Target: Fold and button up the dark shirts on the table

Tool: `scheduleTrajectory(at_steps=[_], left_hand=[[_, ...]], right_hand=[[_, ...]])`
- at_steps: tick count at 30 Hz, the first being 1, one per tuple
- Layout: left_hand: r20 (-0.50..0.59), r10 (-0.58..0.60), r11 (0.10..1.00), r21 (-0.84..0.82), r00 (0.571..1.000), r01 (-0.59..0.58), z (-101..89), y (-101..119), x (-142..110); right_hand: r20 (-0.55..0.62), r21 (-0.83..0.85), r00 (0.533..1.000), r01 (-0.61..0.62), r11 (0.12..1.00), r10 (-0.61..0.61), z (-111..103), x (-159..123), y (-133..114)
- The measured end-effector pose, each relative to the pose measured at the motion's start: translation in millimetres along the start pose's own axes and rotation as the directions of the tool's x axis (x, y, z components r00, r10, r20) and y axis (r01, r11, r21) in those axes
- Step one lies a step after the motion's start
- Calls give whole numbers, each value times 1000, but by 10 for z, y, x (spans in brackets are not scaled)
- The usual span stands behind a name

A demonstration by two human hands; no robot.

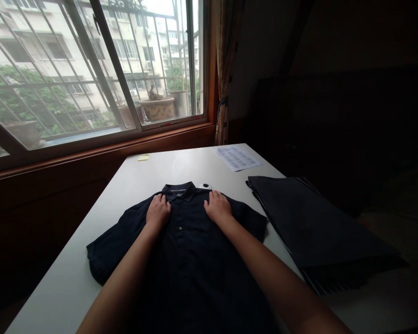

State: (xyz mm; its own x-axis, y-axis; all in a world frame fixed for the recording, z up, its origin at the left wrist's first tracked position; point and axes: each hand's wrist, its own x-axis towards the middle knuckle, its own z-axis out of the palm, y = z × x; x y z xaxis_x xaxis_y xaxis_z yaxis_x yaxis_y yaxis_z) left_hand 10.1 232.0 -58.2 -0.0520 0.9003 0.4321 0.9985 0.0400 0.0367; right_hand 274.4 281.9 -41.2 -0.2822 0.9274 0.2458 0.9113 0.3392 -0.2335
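Observation:
A dark navy short-sleeved shirt (191,260) lies front up on the white table (118,195), its collar pointing to the far side and its sleeves spread out. My left hand (158,211) rests on the shirt just left of the collar, fingers laid on the cloth. On the other shoulder, my right hand (218,207) lies with its fingers stretched toward the seam. Neither hand lifts any fabric. Behind the collar, a small white round object (205,186) with a dark centre is partly hidden by the shirt.
Dark folded cloth or garments (320,222) are stacked along the table's right side. Printed paper sheets (238,158) lie at the far right corner, and a yellow sticky-note pad (143,157) at the far left. A barred window (125,69) and a tied curtain (223,93) stand beyond.

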Motion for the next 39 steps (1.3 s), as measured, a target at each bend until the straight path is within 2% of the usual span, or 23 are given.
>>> scheduleTrajectory(at_steps=[5, 11, 14, 24, 39], left_hand=[[6, -6, 1000, -3, 1000, 6, 3, 16, 25], [7, -11, 1000, -1, 1000, 11, -1, 31, 51], [7, -9, 1000, -5, 1000, 9, -5, 23, 58], [17, -9, 1000, -18, 1000, 9, 103, -76, 225], [38, -16, 999, -42, 999, 17, 393, -209, 873]], right_hand=[[0, 9, 1000, 10, 1000, -10, -32, 103, 249], [0, 7, 993, -114, 993, 114, -83, 284, 508], [37, 11, 993, -113, 994, 112, -71, 382, 578], [54, 2, 996, -70, 998, 70, -45, 769, 566], [-8, -69, 1000, -20, 997, 19, 234, 1515, 620]])
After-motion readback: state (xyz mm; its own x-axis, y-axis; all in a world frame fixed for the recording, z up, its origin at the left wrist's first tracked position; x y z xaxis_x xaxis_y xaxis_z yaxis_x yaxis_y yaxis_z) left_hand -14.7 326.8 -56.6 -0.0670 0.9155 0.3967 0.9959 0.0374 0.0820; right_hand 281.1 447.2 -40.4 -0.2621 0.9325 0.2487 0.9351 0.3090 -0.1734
